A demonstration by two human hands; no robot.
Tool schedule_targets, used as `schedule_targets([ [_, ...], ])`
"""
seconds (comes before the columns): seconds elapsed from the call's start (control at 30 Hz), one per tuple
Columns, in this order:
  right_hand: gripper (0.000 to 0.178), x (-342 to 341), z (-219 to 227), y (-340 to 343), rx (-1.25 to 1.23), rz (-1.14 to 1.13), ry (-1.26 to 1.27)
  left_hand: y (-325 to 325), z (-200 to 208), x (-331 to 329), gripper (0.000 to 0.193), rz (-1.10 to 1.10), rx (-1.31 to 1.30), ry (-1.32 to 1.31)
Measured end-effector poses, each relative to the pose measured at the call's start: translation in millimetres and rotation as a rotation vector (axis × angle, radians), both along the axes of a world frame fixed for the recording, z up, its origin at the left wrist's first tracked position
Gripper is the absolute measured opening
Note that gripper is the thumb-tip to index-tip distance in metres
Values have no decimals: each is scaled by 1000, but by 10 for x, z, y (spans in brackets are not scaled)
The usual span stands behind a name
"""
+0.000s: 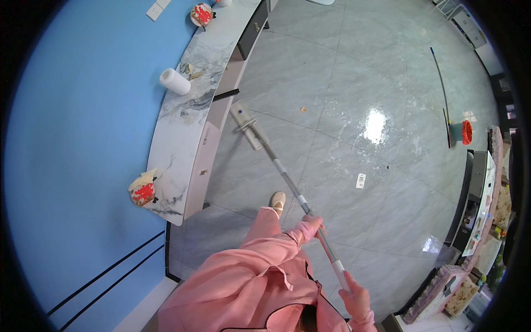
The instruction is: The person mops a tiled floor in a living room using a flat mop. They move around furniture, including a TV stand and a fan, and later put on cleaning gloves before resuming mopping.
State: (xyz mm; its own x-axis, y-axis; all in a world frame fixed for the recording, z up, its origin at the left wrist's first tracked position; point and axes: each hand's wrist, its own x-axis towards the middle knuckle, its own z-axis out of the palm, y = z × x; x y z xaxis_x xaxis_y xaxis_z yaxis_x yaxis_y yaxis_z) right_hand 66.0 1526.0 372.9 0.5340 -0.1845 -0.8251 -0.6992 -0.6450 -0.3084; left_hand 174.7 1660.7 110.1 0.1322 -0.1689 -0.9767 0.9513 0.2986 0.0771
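A flat mop (pixel 285 176) slants across the view from my body to the floor beside the long cabinet. Its pale rectangular head (pixel 247 126) lies on the tiles close to the cabinet's front. Around the middle of the grey pole my left hand (pixel 313 223) is closed. My right hand (pixel 355 294) grips the white handle end, lower and to the right. Both sleeves are pink, and one of my feet in a light shoe (pixel 278 202) shows left of the pole.
The marble-topped cabinet (pixel 176 133) runs along the blue wall, bearing a white roll (pixel 175 81) and red-patterned ornaments. A white tag (pixel 360 181) lies on the wet, shiny floor. Far right stand a bin (pixel 461 133) with a red liner, a leaning pole (pixel 440 77) and a low table (pixel 475 205).
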Motion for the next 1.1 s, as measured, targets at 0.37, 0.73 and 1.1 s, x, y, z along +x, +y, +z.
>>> schedule_targets([
  [0.37, 64, 557, -61, -74, -26, 300, -93, -76, -116, 631, 21, -158, -87, -225],
  [0.73, 59, 2129, -1063, -395, 254, 432, -238, 297, -1059, 1914, 14, 66, 188, -122],
  [1.1, 55, 1835, -521, -1670, 31, -126, -136, -1787, -507, 2182, 19, -399, 45, -300],
])
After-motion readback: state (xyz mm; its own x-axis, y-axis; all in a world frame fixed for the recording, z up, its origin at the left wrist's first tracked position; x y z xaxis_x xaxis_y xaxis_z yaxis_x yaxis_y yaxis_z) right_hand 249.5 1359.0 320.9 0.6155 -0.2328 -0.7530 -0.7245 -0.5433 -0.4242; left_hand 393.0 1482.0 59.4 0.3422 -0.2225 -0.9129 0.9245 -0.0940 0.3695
